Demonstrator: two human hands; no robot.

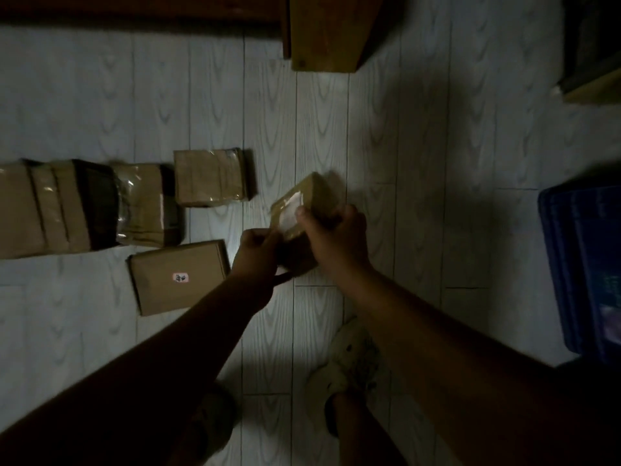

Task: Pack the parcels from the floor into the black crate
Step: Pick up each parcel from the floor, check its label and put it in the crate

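Note:
A small brown parcel (311, 200) with a white label and clear tape sits tilted between my two hands above the pale floor. My left hand (257, 252) grips its near left edge. My right hand (336, 237) curls over its right side, thumb on the label. Several more cardboard parcels lie on the floor to the left: a flat box with a small sticker (179, 277), a taped box (210, 178), a taped bundle (148, 205) and a large box (50, 210) at the left edge. A dark crate (584, 264) stands at the right edge, blue-tinted in the dim light.
A wooden furniture leg (331, 31) stands at the top centre, with more wood and a dark object (594, 52) at the top right. My feet in light sandals (346, 364) are on the plank floor (420, 163) below the hands. The room is dim.

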